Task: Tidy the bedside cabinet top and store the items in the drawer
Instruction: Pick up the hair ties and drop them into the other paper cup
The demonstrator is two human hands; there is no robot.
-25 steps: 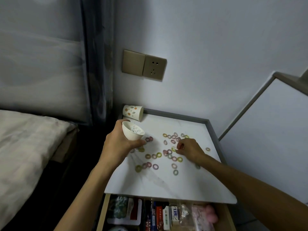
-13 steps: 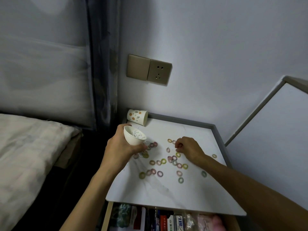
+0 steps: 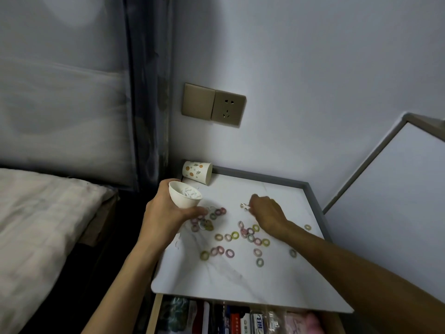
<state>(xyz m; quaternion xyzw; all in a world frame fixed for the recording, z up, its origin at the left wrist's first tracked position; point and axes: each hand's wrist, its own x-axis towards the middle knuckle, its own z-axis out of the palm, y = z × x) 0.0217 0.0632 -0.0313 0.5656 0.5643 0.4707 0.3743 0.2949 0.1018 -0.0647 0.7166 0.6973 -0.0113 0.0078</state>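
My left hand (image 3: pixel 166 213) grips a small white cup (image 3: pixel 184 197) tilted over the left side of the white marble cabinet top (image 3: pixel 231 276); pale rings lie inside it. Several small coloured rings (image 3: pixel 234 235) are scattered across the top. My right hand (image 3: pixel 267 213) hovers low over the middle back of the top and pinches a pale ring (image 3: pixel 245 206) at its fingertips. The open drawer (image 3: pixel 240 319) shows below the front edge, packed with boxes and packets.
A patterned paper cup (image 3: pixel 197 172) lies on its side in the back left corner. A raised grey rim (image 3: pixel 313 201) runs along the back and right. A wall socket (image 3: pixel 213 105) is above; a bed (image 3: pixel 38 225) is to the left.
My right hand moved back and left from the ring cluster, lifting a pale ring toward the cup. The left hand keeps the cup in about the same place.
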